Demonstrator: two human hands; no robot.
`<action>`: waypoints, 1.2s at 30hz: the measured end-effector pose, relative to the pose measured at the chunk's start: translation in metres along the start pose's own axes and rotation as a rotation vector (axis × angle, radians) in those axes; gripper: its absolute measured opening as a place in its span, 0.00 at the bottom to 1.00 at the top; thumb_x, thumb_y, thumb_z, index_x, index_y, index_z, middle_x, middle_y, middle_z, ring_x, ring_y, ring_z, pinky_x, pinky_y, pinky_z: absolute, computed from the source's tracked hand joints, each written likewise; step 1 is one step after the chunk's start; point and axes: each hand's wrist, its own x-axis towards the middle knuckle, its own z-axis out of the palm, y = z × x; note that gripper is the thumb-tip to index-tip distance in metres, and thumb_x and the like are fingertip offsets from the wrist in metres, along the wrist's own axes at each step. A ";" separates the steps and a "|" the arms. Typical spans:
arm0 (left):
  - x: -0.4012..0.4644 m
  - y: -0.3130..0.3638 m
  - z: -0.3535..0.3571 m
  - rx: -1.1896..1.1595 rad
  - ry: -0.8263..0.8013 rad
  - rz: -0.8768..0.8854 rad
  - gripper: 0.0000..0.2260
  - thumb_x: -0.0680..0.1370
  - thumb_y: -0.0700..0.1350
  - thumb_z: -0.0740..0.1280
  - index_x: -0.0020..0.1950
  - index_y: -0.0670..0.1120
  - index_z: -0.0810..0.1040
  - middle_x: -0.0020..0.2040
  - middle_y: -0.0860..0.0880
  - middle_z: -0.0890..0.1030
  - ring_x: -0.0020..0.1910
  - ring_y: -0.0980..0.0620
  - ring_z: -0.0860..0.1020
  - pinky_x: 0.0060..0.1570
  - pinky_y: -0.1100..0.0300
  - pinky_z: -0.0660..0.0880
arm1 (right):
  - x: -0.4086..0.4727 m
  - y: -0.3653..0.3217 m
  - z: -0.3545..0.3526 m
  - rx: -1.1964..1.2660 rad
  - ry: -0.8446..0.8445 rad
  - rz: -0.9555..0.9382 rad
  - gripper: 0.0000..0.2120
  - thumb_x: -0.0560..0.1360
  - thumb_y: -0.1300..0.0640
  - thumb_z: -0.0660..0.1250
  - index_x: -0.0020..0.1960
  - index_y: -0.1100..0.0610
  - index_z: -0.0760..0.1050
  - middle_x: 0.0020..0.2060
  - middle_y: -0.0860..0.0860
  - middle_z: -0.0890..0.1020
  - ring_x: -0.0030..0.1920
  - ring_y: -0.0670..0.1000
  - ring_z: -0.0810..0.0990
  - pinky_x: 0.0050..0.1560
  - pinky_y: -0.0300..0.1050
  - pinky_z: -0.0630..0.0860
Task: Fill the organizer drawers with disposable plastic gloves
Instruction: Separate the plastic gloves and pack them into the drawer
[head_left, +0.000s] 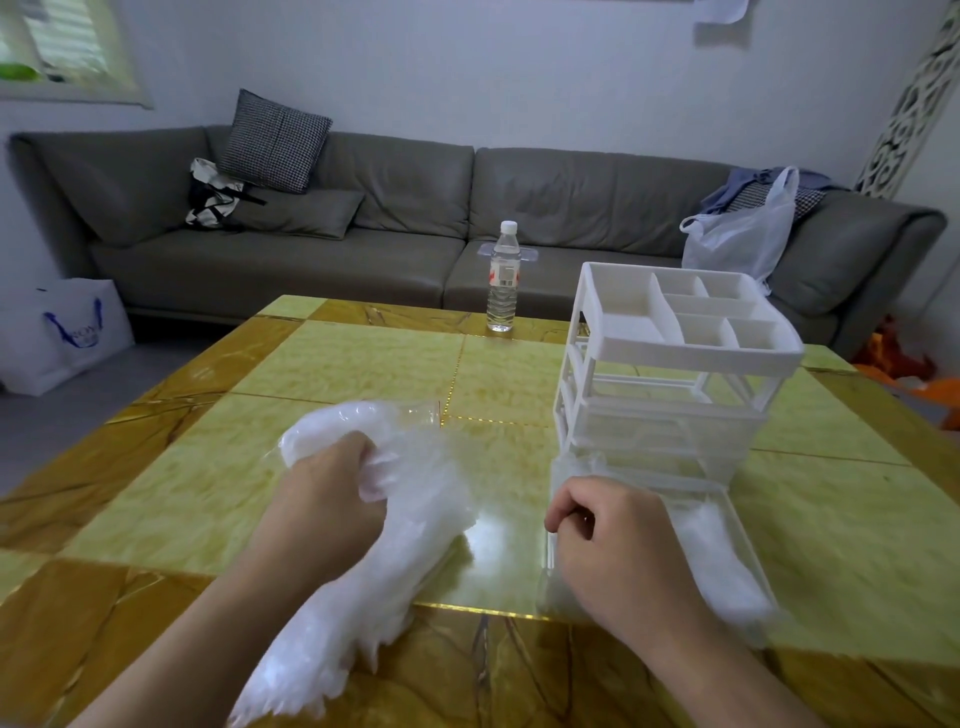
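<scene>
Lying crumpled, translucent white gloves (415, 530) beneath left hand (332, 493)

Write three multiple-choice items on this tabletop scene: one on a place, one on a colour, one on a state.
1. Where does the water bottle stand?
A. at the table's far edge
B. on the organizer
C. in the pulled-out drawer

2. What colour is the organizer?
A. black
B. white
C. red

3. What is the left hand doing?
A. resting flat on the table
B. lifting the bottle
C. gripping the heap of plastic gloves

Answers:
1 A, it stands upright on the far edge of the table, in front of the sofa.
2 B, frame and top tray are white.
3 C, its fingers curl into the crumpled clear plastic.
</scene>
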 end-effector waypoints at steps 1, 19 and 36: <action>0.002 0.000 -0.002 -0.014 -0.019 -0.020 0.05 0.77 0.43 0.68 0.51 0.50 0.74 0.46 0.50 0.79 0.42 0.49 0.78 0.38 0.55 0.75 | 0.000 0.000 0.000 0.001 0.000 0.001 0.16 0.73 0.69 0.63 0.35 0.51 0.79 0.31 0.44 0.80 0.36 0.46 0.78 0.33 0.49 0.76; 0.012 -0.005 -0.018 -0.278 0.080 -0.079 0.06 0.77 0.43 0.75 0.43 0.46 0.79 0.35 0.47 0.81 0.35 0.46 0.79 0.34 0.55 0.71 | 0.000 0.001 0.001 -0.001 0.032 -0.040 0.16 0.73 0.70 0.65 0.36 0.50 0.79 0.31 0.45 0.80 0.36 0.47 0.78 0.33 0.47 0.76; -0.029 0.052 -0.011 -0.894 -0.304 -0.029 0.04 0.75 0.37 0.77 0.47 0.39 0.84 0.43 0.37 0.87 0.38 0.38 0.86 0.37 0.48 0.84 | 0.007 -0.038 -0.002 0.876 -0.146 0.428 0.09 0.77 0.60 0.76 0.50 0.66 0.83 0.40 0.64 0.86 0.38 0.60 0.87 0.39 0.63 0.86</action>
